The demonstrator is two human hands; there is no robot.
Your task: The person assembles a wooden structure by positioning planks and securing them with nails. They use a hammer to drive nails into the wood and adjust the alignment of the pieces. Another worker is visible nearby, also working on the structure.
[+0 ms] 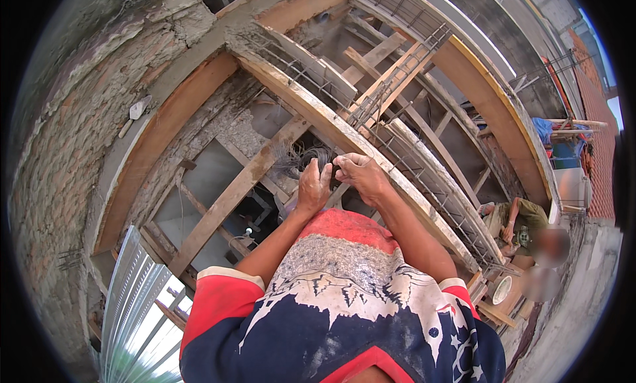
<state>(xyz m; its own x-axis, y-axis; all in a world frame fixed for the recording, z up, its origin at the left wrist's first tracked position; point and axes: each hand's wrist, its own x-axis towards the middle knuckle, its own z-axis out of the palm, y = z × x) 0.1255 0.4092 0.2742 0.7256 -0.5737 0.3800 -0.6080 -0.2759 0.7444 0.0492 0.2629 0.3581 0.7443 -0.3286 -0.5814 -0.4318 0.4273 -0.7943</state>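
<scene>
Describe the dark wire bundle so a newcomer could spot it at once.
From the patterned shirt, look up to the left hand and right hand. Where they nearly meet is the dark wire bundle, thin strands fanning leftward, unlike the thick timber beside it.

Left grip [313, 188] and right grip [362, 178] hold dark wire bundle [320, 156].

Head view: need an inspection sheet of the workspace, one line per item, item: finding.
Surface: timber plank running diagonally, left of centre
Job's things: dark wire bundle at centre
Clutter: trowel-like tool upper left; white bucket lower right
Grip: left hand and right hand close together at the bundle; exact hold hidden
Cables: thin pale line at left, cable or string unclear
Surroundings: rough brick wall left; rebar cages upper right; another person right
</scene>
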